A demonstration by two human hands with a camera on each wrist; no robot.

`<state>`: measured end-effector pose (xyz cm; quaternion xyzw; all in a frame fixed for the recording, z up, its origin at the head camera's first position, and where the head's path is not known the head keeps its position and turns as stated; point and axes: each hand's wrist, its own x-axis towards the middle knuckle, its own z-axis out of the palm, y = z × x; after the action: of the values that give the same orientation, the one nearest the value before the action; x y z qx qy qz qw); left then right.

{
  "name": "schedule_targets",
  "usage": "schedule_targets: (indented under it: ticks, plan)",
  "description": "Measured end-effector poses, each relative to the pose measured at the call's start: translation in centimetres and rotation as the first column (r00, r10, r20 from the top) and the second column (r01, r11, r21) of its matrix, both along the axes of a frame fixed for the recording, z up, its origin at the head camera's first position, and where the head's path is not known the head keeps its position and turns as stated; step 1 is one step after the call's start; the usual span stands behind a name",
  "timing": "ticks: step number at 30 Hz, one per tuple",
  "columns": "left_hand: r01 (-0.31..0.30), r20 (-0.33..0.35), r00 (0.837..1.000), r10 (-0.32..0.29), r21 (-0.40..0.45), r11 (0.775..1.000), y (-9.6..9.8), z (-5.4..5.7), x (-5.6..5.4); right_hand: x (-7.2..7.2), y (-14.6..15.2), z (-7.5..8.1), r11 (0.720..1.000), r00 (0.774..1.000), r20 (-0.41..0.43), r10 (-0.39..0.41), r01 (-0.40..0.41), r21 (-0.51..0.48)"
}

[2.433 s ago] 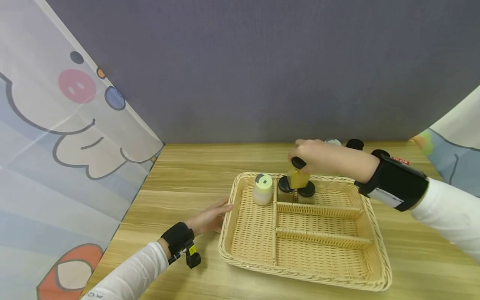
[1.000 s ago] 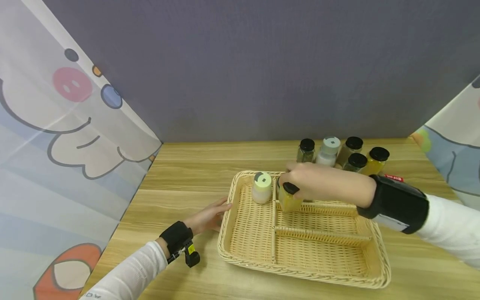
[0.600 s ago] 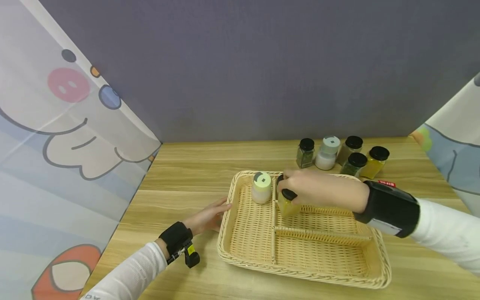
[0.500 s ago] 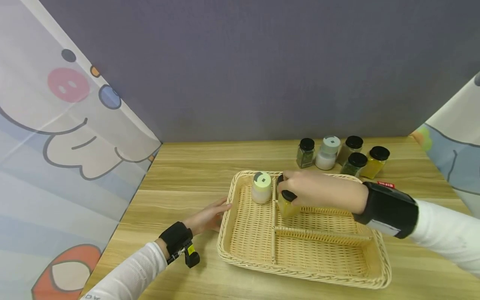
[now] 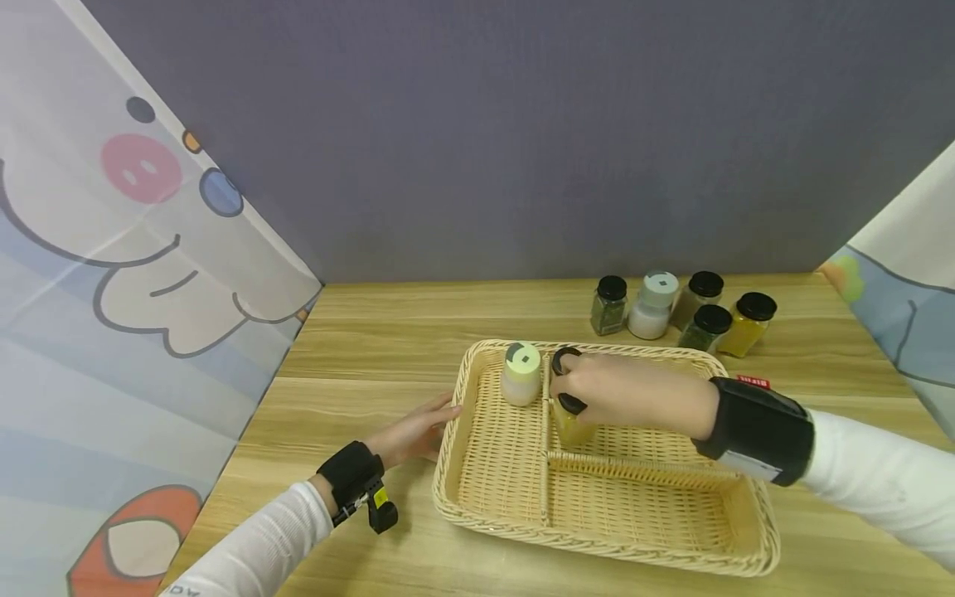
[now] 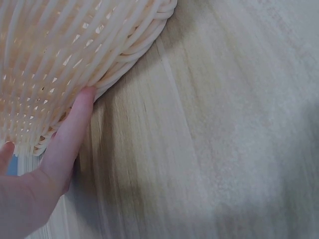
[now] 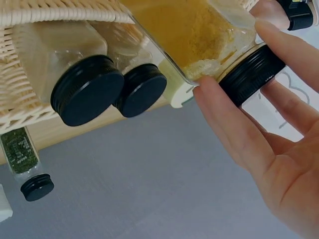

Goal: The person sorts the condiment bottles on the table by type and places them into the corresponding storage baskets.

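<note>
My right hand (image 5: 634,390) pinches a spice jar (image 5: 573,429) of yellow powder near its black lid, at the left end of the wicker basket's (image 5: 492,531) middle right compartment. In the right wrist view, thumb and fingers lie around the neck of that jar, beside two black-lidded jars (image 7: 87,89) in the back compartment. The hand hides most of those two in the head view. My left hand (image 5: 414,431) touches the basket's left outer wall with fingers extended. A pale-lidded shaker (image 5: 521,377) stands in the basket's long left compartment.
Behind the basket several jars stand on the wooden table (image 5: 358,332): a green herb jar (image 5: 608,307), a white-lidded shaker (image 5: 652,308), a yellow jar (image 5: 748,325) and other black-lidded ones. A grey panel (image 5: 522,166) rises at the back. A small red label (image 5: 753,381) lies near my right wrist.
My right hand has brought the yellow spice jar from above the back jars forward and down into the middle right compartment. The left hand stays at the basket's side.
</note>
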<state>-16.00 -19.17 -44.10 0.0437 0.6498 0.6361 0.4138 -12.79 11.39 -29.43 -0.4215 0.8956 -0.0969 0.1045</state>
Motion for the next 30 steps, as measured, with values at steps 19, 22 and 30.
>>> schedule_targets:
  ticks: [19,22,30]
  plan:
    - [-0.04,0.007,0.999,0.04,-0.023,0.999,0.3,0.0,0.1,0.0,-0.8,-1.8,0.998,0.999,-0.041,0.03,-0.027,0.063]
    - [-0.041,0.01,0.999,0.041,-0.019,0.999,0.3,0.0,0.2,0.0,-0.8,-2.0,0.997,0.999,-0.046,0.024,-0.02,0.068]
    - [-0.013,0.015,1.0,0.013,0.0,1.0,0.1,0.0,0.0,0.0,-0.9,-2.6,0.998,0.997,-0.07,0.027,-0.023,0.054]
